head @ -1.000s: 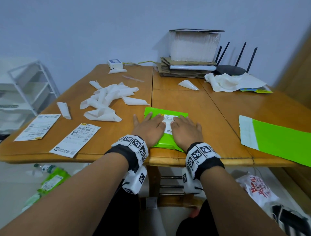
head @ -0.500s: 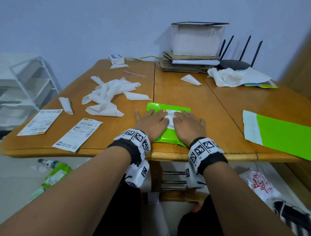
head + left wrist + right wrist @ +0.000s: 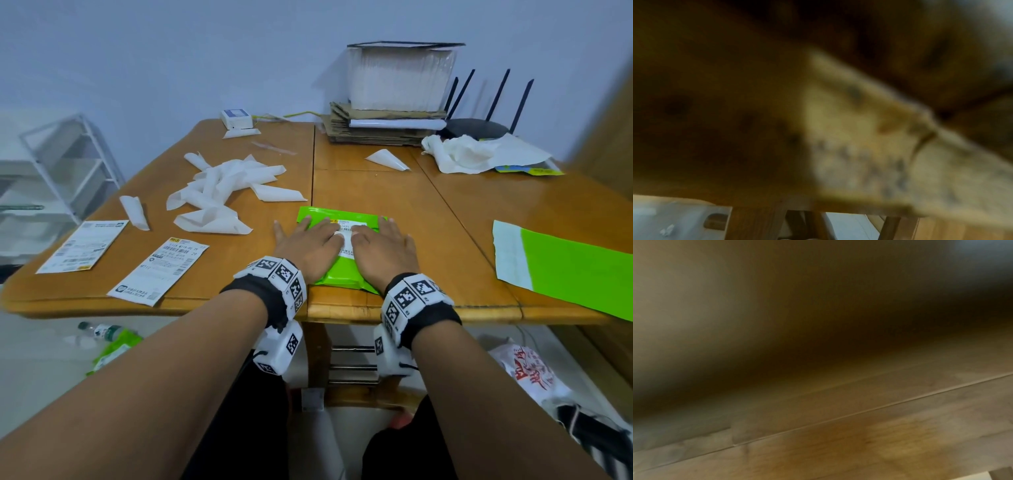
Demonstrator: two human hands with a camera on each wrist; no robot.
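A bright green mailer parcel [image 3: 342, 214] lies flat near the front edge of the wooden table [image 3: 394, 192], with a white shipping label [image 3: 346, 240] on its top. Both hands lie flat on it, side by side, fingers straight. My left hand [image 3: 310, 245] covers the parcel's left half, its thumb spread out onto the wood. My right hand [image 3: 385, 248] covers the right half. Their fingertips meet over the label. Both wrist views are blurred and dark, showing only the table's edge and underside.
A heap of white backing strips [image 3: 222, 192] lies left of the parcel, two loose labels [image 3: 159, 269] nearer the front left edge. An empty green mailer [image 3: 575, 270] lies at the right. Cardboard, a white stack [image 3: 397, 99], a router [image 3: 479, 126] and crumpled paper stand at the back.
The hands stay flat on the parcel and have barely moved; only the head view has shifted slightly.
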